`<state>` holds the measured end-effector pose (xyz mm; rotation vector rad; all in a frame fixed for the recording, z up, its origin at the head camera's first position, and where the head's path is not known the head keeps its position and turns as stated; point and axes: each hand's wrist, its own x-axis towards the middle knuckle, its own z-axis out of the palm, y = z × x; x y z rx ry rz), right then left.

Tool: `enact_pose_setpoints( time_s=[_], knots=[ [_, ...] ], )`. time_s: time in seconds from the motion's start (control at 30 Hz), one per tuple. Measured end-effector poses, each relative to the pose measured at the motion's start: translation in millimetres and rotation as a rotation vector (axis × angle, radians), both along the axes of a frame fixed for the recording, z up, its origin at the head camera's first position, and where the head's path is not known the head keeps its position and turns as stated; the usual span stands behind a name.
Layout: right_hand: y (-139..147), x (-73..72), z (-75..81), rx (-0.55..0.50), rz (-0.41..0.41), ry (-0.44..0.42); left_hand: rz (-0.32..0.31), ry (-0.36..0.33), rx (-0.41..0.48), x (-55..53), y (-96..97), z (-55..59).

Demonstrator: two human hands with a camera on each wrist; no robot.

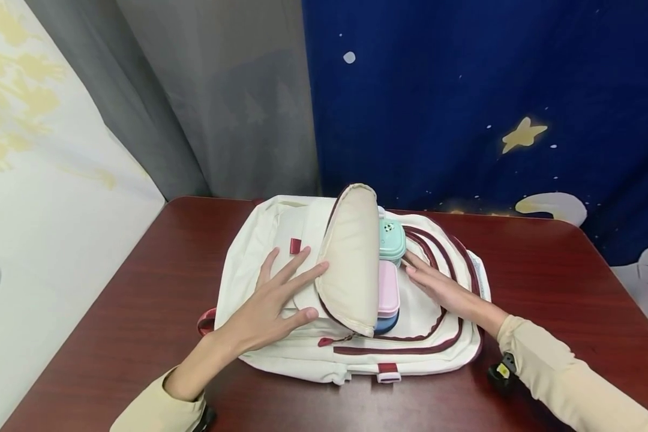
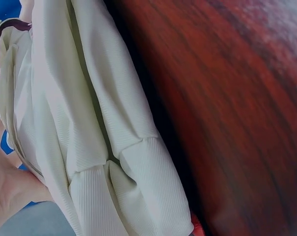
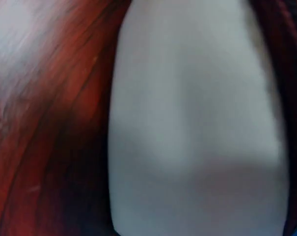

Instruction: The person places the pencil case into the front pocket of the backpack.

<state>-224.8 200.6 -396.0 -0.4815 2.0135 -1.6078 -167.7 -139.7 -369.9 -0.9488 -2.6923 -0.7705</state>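
A white backpack (image 1: 281,222) with dark red zips lies flat, its front pocket flap (image 1: 351,264) folded back to the left. Inside the pocket opening show a mint-green case (image 1: 392,237), a pink case (image 1: 387,288) below it and part of a blue item (image 1: 386,323), the rest hidden by the flap. My left hand (image 1: 270,312) is spread over the bag, its index fingertip right at the flap's edge; in the left wrist view that hand (image 2: 13,184) appears beside the bag's side. With fingers extended, my right hand (image 1: 437,288) reaches in beside the mint-green case.
The bag rests on a dark red wooden table (image 1: 540,282) with rounded far corners. Behind it hang a grey curtain (image 1: 237,90) and a blue one with stars (image 1: 437,90). A red zip pull (image 1: 326,342) dangles at the near side.
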Motion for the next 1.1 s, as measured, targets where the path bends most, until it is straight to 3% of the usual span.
enact_pose_setpoints(
  time_s=[0.1,0.33,0.5,0.63,0.87,1.0,1.1],
  knots=[
    [1.5,-0.3,0.3,-0.016,0.033,-0.023,0.006,-0.003,0.003,1.2,0.2,0.7],
    [1.7,1.9,-0.5,0.26,0.064,0.084,0.004,0.002,0.016,2.9,-1.7,-1.1],
    [-1.9,1.8,-1.9,0.322,0.121,0.179,-0.022,-0.002,0.042,2.5,-2.4,-0.8],
    [-1.3,2.2,-2.3,0.322,0.124,0.225,-0.034,-0.005,0.051,0.4,-1.6,-1.5],
    [-0.3,9.6,-4.5,0.231,0.019,0.101,-0.036,-0.025,0.047,3.5,-0.3,-2.0],
    [-1.5,9.1,-5.4,0.163,-0.022,0.148,-0.033,-0.007,0.04,4.0,-2.0,-0.2],
    [0.5,8.9,-4.6,0.174,-0.033,0.199,-0.034,0.003,0.037,4.8,-3.3,1.1]
  ],
)
